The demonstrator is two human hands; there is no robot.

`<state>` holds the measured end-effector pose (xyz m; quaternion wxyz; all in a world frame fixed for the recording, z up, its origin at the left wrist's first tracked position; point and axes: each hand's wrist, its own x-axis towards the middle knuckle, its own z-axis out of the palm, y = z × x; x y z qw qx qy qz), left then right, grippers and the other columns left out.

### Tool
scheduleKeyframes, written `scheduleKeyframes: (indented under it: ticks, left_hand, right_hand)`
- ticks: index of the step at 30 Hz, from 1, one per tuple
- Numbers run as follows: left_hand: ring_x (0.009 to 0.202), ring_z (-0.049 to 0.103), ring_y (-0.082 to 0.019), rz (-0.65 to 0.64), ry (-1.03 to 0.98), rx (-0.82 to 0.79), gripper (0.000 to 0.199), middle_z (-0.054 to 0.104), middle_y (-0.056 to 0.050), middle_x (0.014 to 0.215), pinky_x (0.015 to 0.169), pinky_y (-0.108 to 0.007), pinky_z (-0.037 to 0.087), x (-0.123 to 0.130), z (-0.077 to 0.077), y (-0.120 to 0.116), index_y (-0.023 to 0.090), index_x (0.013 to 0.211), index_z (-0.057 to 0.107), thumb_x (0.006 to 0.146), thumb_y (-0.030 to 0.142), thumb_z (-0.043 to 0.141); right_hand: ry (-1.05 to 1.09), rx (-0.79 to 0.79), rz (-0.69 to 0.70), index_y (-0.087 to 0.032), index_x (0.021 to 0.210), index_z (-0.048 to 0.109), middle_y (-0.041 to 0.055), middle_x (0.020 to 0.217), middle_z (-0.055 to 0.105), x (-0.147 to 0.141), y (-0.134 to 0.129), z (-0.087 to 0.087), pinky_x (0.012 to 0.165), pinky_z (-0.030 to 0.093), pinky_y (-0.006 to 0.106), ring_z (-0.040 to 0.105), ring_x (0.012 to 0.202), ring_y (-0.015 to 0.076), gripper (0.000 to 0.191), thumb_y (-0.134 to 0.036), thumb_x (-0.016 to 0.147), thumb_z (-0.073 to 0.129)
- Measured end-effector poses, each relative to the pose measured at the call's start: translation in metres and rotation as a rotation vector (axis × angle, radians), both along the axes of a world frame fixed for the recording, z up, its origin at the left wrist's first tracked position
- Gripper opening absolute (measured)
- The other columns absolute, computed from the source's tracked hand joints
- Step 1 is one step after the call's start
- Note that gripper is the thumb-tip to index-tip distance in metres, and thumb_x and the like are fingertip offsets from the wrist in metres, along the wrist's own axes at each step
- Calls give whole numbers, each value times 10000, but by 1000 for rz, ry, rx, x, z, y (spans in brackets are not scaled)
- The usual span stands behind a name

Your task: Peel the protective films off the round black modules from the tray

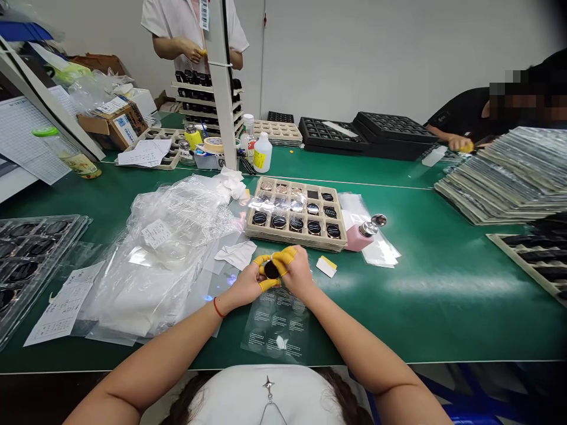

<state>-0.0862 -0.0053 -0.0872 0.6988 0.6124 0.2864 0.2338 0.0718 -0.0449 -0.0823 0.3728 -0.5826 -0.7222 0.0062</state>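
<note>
Yellow covers sit on the fingers of both my hands. My left hand (248, 285) is closed round the edge of a round black disc (271, 270). Over the disc's upper right side, my right hand (294, 270) has its fingers pressed together; what they pinch is too small to name. Beneath the hands a clear printed sheet of round stickers (279, 324) lies on the green table. Beyond them stands a beige tray (301, 239) of round black and gold-rimmed pieces in compartments, with clear film over part of it.
Plastic bags (163, 260) cover the left. Right of the tray are a pink bottle (358, 238) and a small white-yellow block (326, 267). A post (221, 88) rises behind. Two people are across the table; stacked sheets (509, 177) stand right.
</note>
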Motion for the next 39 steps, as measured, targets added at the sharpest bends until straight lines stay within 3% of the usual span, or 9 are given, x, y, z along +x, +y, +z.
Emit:
scheduleKeyframes:
  ticks: [4,8,11,17,20,24,28,34,39]
  left_hand:
    - [964,619,-197,104,-80,40,463,599,-53,1034,880,-365,485,1,3,-1,223,1157,386,770,261,638]
    - [1126,548,-220,138,-128,83,444,538,-93,1197,968,-399,439,0,5,0,229,1170,351,802,259,599]
    - [1144,538,-217,111,-155,74,453,495,-103,1263,984,-395,432,0,4,0,226,1175,338,805,254,596]
    - [1220,470,-225,66,-135,109,424,397,-108,1368,987,-374,430,-1,1,-2,231,1184,356,821,239,574]
    - [1223,461,-223,46,-136,94,442,356,-94,1398,990,-368,422,-1,4,-1,244,1193,378,806,235,592]
    - [1041,581,-202,-34,-73,22,457,542,-82,1180,931,-378,452,-2,6,3,228,1172,409,774,240,634]
    - [898,628,-195,-101,-2,-4,512,612,-47,986,852,-376,481,-1,7,3,220,1180,416,741,264,677]
    - [912,622,-192,-91,-1,34,513,620,-44,991,852,-366,480,-1,9,2,222,1178,430,735,267,683]
    - [911,629,-192,-94,18,31,497,626,-55,1031,857,-370,479,-2,12,1,221,1169,437,738,269,680]
  right_hand:
    - [212,-226,-191,-206,1007,611,74,972,633,22,8,3,848,386,400,504,951,232,213,-293,844,506]
    - [356,-475,-131,-203,894,644,61,948,650,22,-1,10,830,416,378,541,922,215,173,-254,812,500]
    - [440,-553,-65,-197,821,651,47,883,659,14,-6,15,780,431,353,561,857,198,145,-234,773,519]
    - [628,-605,-2,-190,715,627,20,772,645,10,-5,14,729,437,323,569,772,179,86,-204,710,542]
    - [813,-526,-71,-189,742,616,26,787,643,18,-3,18,751,443,328,571,785,182,97,-277,709,591]
    - [1029,-436,-88,-198,764,610,44,907,640,27,-3,29,808,438,336,568,871,189,189,-375,704,642]
    - [998,-550,13,-188,680,604,57,1016,624,17,-8,29,839,435,350,563,932,202,222,-400,686,668]
    - [957,-615,55,-187,711,621,33,822,630,4,-10,18,788,447,332,569,845,187,206,-390,701,652]
    - [884,-586,25,-186,722,618,25,797,625,5,-11,20,775,446,325,566,832,184,173,-359,724,619]
